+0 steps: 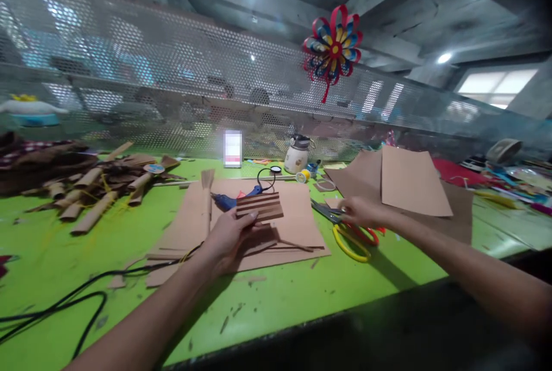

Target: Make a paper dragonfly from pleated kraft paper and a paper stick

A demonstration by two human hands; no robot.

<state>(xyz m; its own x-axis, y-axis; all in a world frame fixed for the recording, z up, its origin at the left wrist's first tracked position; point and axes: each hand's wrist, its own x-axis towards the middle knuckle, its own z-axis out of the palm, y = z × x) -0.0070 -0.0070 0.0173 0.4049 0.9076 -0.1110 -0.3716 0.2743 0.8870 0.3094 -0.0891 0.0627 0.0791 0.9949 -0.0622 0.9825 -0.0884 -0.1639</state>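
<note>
My left hand (230, 238) pinches a small brown cardboard piece (261, 207) with darker parallel strips across it, held above a larger cardboard sheet (297, 198). Fingers of my right hand (361, 211) are curled downward over scissors (351, 243) that have one yellow and one red handle. A small tan scrap (333, 203) lies by those fingertips; what they grip, if anything, is hidden. Behind the left hand's piece rests a blue glue gun (225, 202). A brush-like cardboard roll (207, 201) with a frayed end lies left of it.
Rolled cardboard tubes (95, 210) are heaped at left. A black cable (129, 270) crosses the green table (267, 313). At the back stand a lit phone (233, 149) and a jug (297, 153). Large card sheets (414, 181) lie at right, and a paper flower (334, 49) hangs above.
</note>
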